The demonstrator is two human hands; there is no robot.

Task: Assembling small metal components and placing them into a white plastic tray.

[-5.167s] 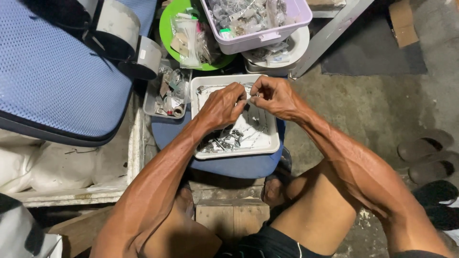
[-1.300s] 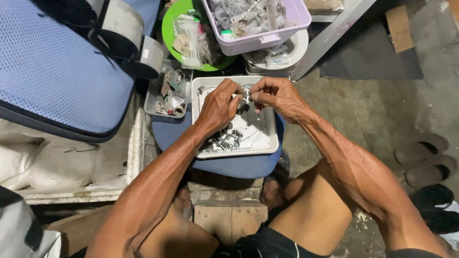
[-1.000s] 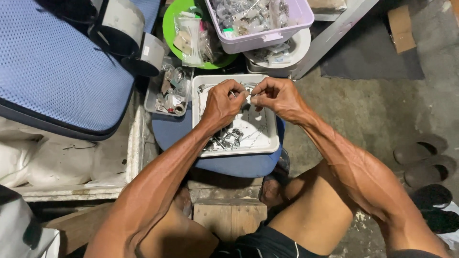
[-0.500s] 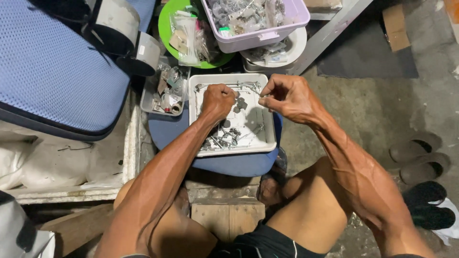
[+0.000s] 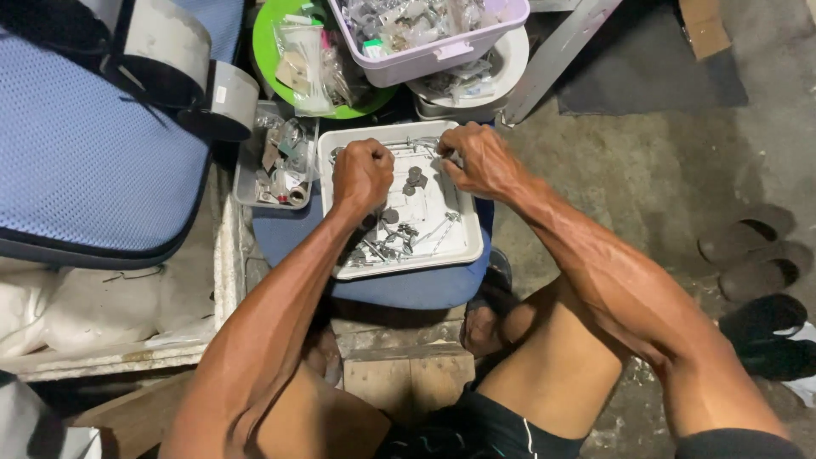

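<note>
Nearest, the person's bent knees frame a blue stool (image 5: 408,285), which serves as a low bench for a white tray (image 5: 463,225) kept within easy reach of both arms. Small grey metal parts (image 5: 395,229) lie scattered in the tray, thickest toward its 7 o'clock corner. Above them the left hand (image 5: 362,174) is curled into a closed fist; whether it grips anything I cannot tell. At 2 o'clock from it, over the tray's far edge, the right hand (image 5: 478,160) has its fingers pressed together, pinching a small metal piece there. Beyond, at 10 o'clock, sits a clear box of oddments (image 5: 276,161), then a green plate (image 5: 280,51) and a lilac bin (image 5: 429,34), probably stock for sorting.
</note>
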